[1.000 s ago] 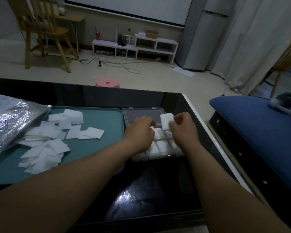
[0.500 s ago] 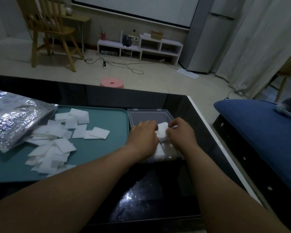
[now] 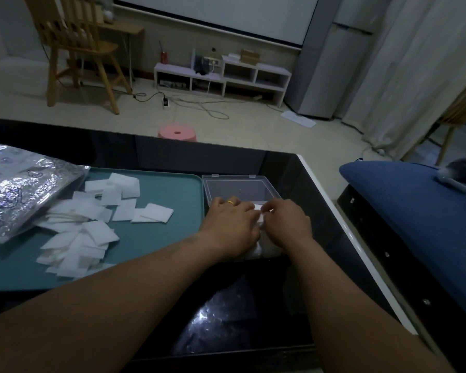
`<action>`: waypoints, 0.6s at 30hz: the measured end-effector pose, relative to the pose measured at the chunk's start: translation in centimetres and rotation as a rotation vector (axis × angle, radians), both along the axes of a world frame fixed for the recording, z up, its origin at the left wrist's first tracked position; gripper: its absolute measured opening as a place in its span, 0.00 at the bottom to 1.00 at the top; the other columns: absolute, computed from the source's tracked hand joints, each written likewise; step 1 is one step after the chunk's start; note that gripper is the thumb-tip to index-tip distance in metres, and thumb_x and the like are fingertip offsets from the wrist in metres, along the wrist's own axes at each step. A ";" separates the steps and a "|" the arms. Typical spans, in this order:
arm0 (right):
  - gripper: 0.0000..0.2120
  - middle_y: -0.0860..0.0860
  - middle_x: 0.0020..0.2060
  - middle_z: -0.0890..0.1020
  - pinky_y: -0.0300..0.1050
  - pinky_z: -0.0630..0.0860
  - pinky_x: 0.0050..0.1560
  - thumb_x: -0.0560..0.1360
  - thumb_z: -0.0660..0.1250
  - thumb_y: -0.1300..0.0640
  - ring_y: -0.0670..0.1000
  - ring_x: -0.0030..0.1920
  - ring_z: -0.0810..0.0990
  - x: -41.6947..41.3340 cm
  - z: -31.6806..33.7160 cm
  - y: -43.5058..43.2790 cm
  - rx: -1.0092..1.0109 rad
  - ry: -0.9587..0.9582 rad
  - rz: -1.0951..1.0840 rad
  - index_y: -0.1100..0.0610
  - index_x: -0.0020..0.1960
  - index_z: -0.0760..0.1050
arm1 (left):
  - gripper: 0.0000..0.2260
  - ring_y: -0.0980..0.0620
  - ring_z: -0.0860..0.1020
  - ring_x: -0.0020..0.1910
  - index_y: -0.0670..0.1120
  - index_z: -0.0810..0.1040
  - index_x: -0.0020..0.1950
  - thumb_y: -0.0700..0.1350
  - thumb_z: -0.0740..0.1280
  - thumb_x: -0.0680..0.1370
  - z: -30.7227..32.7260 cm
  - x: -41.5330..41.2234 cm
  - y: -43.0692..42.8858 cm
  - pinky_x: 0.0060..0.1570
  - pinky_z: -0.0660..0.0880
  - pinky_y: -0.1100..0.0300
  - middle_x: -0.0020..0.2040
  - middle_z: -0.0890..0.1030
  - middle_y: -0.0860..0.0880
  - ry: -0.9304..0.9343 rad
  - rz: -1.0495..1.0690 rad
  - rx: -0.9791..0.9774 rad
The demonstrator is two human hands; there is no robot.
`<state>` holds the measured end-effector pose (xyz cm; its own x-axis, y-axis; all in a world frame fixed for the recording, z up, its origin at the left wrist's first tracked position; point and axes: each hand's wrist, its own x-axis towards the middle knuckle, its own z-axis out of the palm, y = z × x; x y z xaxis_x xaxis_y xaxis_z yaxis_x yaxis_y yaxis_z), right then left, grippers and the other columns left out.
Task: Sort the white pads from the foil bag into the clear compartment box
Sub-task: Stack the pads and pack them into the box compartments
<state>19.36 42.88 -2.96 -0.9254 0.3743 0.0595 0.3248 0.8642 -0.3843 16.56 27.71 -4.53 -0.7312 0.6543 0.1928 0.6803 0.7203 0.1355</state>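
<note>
A glossy black table (image 3: 253, 305) is filling the foreground of a dim room, with a pink stool (image 3: 177, 133) standing beyond it. A foil bag (image 3: 19, 195) is lying on the left of a teal tray (image 3: 159, 238) (its faint print is too blurred to read), and loose white pads (image 3: 86, 230) are spilling out beside it. The clear compartment box (image 3: 240, 187) is sitting just beside the tray's right edge, lid open. Both hands are covering its compartments. The right hand (image 3: 288, 224) is pinching one pad (image 3: 258, 207) at its fingertips. The left hand (image 3: 232, 227) is curling its fingers down beside that pad, tips hidden, so I cannot tell its grip.
</note>
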 end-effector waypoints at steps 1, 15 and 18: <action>0.12 0.51 0.59 0.82 0.59 0.77 0.61 0.80 0.65 0.54 0.55 0.58 0.80 0.1 0.0 0.0 0.019 0.011 0.001 0.44 0.59 0.82 | 0.21 0.47 0.70 0.70 0.54 0.75 0.69 0.59 0.54 0.83 0.1 0.0 0.0 0.66 0.61 0.43 0.70 0.76 0.53 0.009 -0.002 0.001; 0.14 0.49 0.61 0.84 0.62 0.75 0.64 0.81 0.63 0.55 0.56 0.62 0.80 -0.5 2.3 -4.7 0.022 0.194 0.082 0.48 0.62 0.83 | 0.24 0.48 0.70 0.71 0.51 0.75 0.69 0.55 0.50 0.79 2.7 0.3 -5.6 0.70 0.59 0.45 0.71 0.76 0.52 -0.063 0.082 0.077; 0.13 0.51 0.57 0.86 0.58 0.78 0.62 0.79 0.64 0.55 0.57 0.59 0.83 -1.3 2.5 -8.5 -0.029 0.227 0.178 0.51 0.58 0.84 | 0.26 0.47 0.71 0.70 0.51 0.76 0.69 0.56 0.52 0.77 3.6 0.6 -10.0 0.69 0.63 0.49 0.70 0.76 0.51 -0.115 0.163 0.107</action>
<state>18.03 34.36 -0.44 -0.9407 0.2122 0.2646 0.0721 0.8874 -0.4552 17.14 17.74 -0.97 -0.8470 0.5058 0.1639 0.5315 0.7968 0.2875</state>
